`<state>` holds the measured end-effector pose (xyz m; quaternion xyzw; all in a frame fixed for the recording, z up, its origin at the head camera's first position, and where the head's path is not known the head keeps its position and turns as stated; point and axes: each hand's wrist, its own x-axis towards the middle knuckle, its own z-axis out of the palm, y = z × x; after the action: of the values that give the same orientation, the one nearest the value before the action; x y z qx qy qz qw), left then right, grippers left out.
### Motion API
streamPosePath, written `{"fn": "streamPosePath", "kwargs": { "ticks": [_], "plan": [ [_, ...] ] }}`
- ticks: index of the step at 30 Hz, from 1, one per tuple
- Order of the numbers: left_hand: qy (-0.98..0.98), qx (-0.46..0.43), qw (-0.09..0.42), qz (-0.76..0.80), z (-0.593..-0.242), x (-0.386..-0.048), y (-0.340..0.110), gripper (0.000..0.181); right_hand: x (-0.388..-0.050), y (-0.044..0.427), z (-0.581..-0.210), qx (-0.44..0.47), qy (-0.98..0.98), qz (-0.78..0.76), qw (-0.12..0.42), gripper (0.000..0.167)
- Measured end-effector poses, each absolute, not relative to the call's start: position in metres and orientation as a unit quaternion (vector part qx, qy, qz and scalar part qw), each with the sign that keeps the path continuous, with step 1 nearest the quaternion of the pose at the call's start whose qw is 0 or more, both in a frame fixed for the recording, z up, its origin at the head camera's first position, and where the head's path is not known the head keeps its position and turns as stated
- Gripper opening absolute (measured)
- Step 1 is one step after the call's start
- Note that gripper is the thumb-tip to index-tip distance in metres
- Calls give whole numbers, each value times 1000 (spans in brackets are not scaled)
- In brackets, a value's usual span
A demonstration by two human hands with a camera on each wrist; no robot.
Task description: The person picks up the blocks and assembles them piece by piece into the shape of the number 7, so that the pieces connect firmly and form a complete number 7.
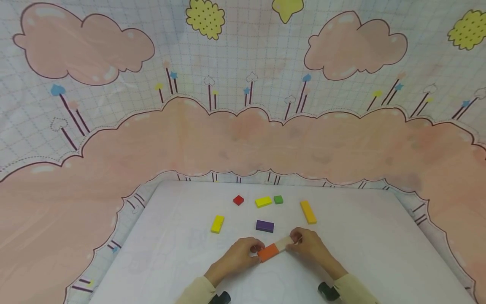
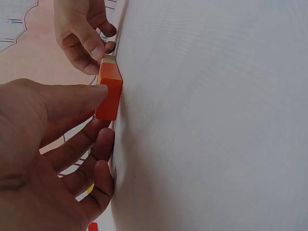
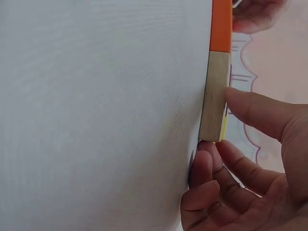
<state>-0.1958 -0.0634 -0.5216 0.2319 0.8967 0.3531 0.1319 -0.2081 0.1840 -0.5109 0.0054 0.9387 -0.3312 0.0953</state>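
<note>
An orange block [image 1: 268, 253] and a natural wood block [image 1: 284, 243] lie end to end on the white table, slanting up to the right in the head view. At the outer end of the orange block [image 2: 109, 96], the left hand [image 1: 241, 254] pinches it between thumb and fingers. The right hand [image 1: 309, 246] grips the far end of the wood block [image 3: 215, 96], its thumb on one face and fingers at the end. In the right wrist view the two blocks meet with no visible gap.
Beyond the hands lie a purple block [image 1: 264, 226], yellow blocks [image 1: 217, 224], a red block [image 1: 238, 200], a green block [image 1: 278, 199] and a yellow-orange block [image 1: 308, 212]. A patterned cloth [image 1: 243, 143] surrounds the white table [image 1: 171, 236].
</note>
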Motion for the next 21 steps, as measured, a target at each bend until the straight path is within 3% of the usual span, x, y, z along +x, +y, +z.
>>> {"fn": "streamPosePath", "kwargs": {
  "ticks": [21],
  "plan": [
    [903,196,167,343,-521,-191,-56,28,-211,183,-511,0,936,-339,94,29]
  ]
}}
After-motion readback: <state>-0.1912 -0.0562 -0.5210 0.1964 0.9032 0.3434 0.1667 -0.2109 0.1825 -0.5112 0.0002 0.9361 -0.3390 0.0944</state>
